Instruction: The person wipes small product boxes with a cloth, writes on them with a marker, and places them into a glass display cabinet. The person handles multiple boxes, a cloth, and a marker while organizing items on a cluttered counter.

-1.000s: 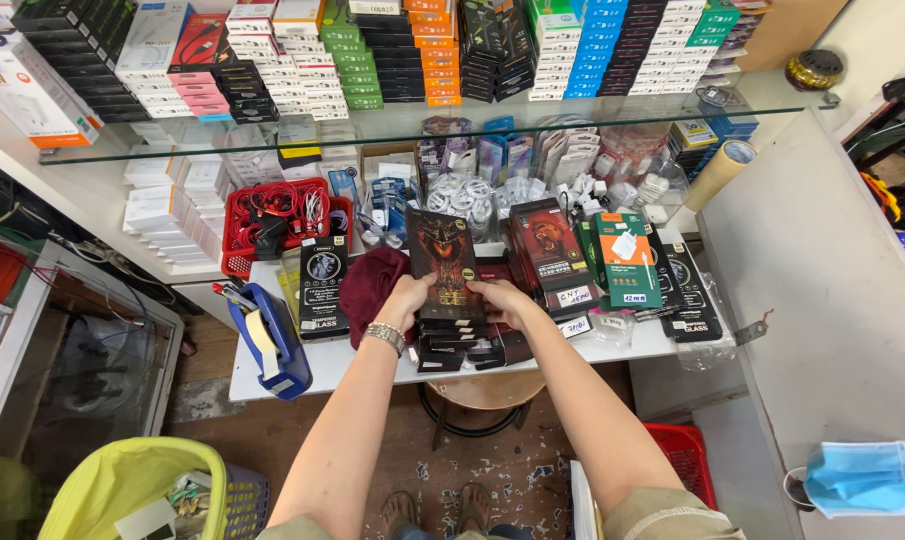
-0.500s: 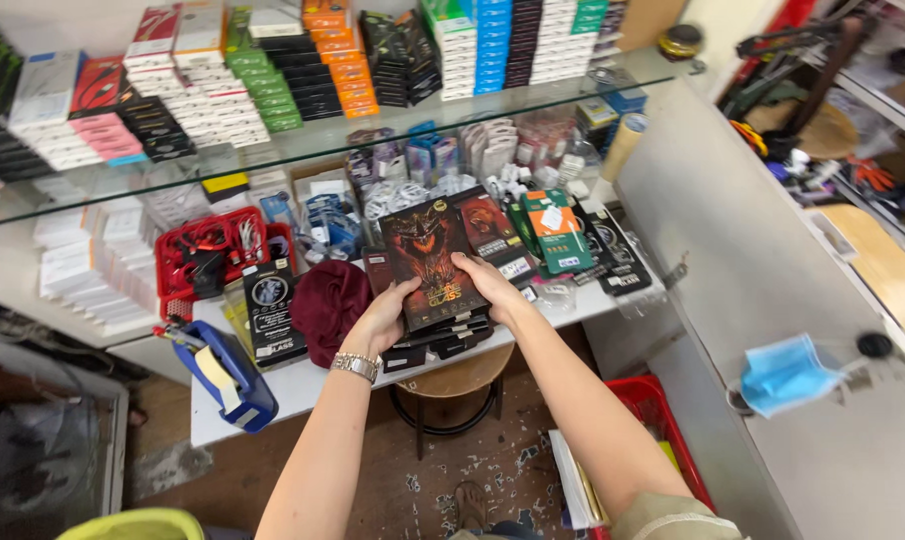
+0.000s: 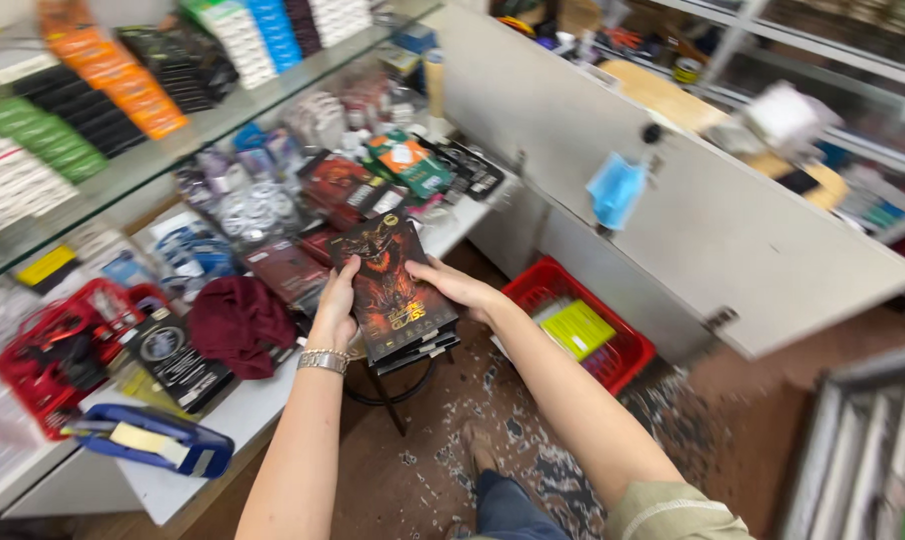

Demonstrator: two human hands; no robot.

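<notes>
Dark, glossy flat packets with a fiery creature print form a small stack (image 3: 393,290) held over the edge of the white counter (image 3: 183,470). The left hand (image 3: 337,305) clasps the stack's side at nine o'clock, a silver watch (image 3: 323,360) on its wrist; the right hand (image 3: 453,285) grips the opposite side at three o'clock. Just beyond the left hand, at nine o'clock, a maroon cloth (image 3: 239,324) lies bunched on the counter, with more dark red packets (image 3: 288,270) crowding behind the stack at eleven o'clock. A red wire basket (image 3: 58,350) at the far left holds tangled black items, blurred. At four o'clock a red plastic crate (image 3: 613,345) on the floor holds a yellow-green flat box (image 3: 577,328).
</notes>
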